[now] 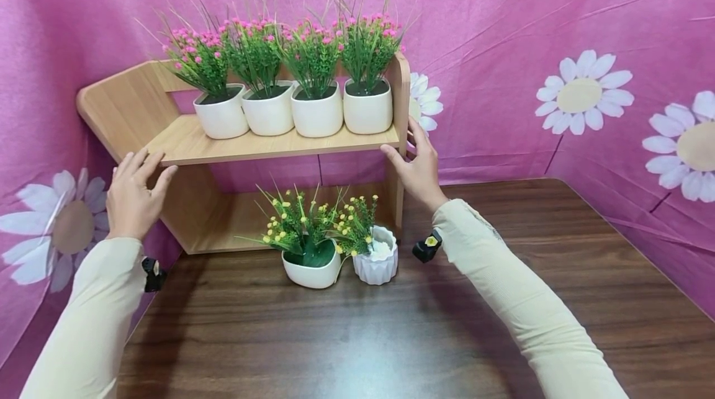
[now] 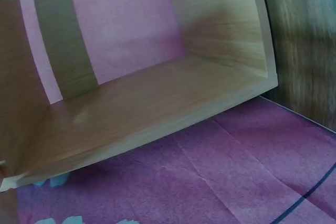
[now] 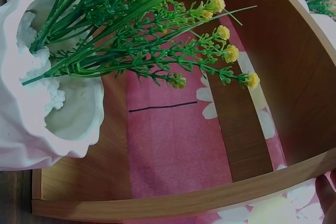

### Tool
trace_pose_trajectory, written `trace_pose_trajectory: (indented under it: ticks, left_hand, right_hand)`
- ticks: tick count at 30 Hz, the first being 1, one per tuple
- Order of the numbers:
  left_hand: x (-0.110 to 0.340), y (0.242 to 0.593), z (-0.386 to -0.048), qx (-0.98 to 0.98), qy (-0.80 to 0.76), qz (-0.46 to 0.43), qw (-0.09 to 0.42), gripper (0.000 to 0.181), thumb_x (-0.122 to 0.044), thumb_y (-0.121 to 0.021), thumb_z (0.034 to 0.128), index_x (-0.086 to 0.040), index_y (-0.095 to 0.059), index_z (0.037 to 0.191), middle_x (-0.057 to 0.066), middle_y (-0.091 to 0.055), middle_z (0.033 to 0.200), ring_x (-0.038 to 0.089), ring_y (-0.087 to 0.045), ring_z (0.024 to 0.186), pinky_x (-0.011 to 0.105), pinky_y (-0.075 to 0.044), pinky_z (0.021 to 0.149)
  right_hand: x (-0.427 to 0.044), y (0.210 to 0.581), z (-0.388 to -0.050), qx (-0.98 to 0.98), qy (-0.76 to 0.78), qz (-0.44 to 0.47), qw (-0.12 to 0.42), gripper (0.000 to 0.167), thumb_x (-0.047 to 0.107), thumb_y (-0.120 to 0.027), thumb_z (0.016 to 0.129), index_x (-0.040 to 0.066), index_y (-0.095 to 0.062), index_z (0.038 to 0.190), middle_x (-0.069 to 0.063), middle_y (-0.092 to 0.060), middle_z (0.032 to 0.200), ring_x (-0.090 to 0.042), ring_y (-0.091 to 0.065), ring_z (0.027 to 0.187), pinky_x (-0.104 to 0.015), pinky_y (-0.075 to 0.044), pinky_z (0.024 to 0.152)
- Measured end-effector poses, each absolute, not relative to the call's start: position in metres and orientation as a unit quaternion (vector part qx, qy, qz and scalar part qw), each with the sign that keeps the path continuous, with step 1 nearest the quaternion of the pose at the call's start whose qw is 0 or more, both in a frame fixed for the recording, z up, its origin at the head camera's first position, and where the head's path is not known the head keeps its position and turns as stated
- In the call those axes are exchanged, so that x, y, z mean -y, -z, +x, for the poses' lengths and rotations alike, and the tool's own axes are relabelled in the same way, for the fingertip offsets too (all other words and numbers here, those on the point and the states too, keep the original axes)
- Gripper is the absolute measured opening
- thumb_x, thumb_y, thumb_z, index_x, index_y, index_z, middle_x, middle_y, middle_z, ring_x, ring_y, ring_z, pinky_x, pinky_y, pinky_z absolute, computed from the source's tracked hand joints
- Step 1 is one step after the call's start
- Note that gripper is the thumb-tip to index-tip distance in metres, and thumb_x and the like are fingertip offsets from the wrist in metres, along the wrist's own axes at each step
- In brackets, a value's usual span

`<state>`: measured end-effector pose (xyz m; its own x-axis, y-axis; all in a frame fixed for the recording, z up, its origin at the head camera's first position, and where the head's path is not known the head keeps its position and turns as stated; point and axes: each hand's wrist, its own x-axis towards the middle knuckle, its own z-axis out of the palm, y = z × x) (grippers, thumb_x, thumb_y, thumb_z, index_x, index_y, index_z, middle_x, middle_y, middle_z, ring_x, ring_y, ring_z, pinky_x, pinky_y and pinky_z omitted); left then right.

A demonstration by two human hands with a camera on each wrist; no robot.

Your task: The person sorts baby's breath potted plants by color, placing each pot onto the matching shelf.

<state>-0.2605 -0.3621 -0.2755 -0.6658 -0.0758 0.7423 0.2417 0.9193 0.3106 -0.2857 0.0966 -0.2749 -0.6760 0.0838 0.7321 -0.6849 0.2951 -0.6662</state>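
Observation:
A light wooden two-tier shelf (image 1: 279, 154) stands at the back of the table. My left hand (image 1: 133, 197) touches its left front corner at the upper board, fingers spread. At the right side panel, my right hand (image 1: 418, 169) grips the edge, thumb at the front and fingers on the outer side. Several white pots (image 1: 368, 107) with pink flowers line the upper board. Before the lower tier stand a white pot (image 1: 313, 275) of yellow flowers and a fluted white pot (image 1: 375, 265), also with yellow flowers. The right wrist view shows the fluted pot (image 3: 79, 124) up close.
The dark wooden table (image 1: 346, 343) extends in front and to the right. Pink cloth (image 1: 486, 26) with large daisies hangs behind and at both sides, close to the shelf's left panel (image 1: 128, 104).

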Motion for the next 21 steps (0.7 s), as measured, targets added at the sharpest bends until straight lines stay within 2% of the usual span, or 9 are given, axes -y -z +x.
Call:
trace_pose_trajectory:
  ticks: [11, 21]
  left_hand:
    - [0.355, 0.277, -0.264, 0.872, 0.228, -0.021, 0.432, 0.04, -0.027, -0.066, 0.0912, -0.003, -0.064, 0.123, 0.023, -0.053, 0.135, 0.041, -0.037, 0.135, 0.057, -0.016, 0.114]
    - [0.355, 0.278, -0.266, 0.869, 0.233, -0.02, 0.435, 0.039, -0.026, -0.066, 0.091, -0.002, -0.064, 0.122, 0.022, -0.054, 0.134, 0.04, -0.036, 0.135, 0.058, -0.015, 0.114]
  right_hand:
    - [-0.102, 0.276, -0.283, 0.745, -0.558, 0.203, 0.305, 0.066, 0.005, -0.071, 0.085, -0.005, -0.039, 0.142, -0.025, -0.047, 0.137, -0.038, -0.052, 0.122, -0.043, -0.046, 0.099]
    - [-0.115, 0.297, -0.259, 0.771, -0.539, 0.211, 0.266, 0.063, 0.003, -0.071, 0.085, -0.008, -0.04, 0.139, -0.027, -0.048, 0.138, -0.039, -0.049, 0.125, -0.049, -0.047, 0.096]
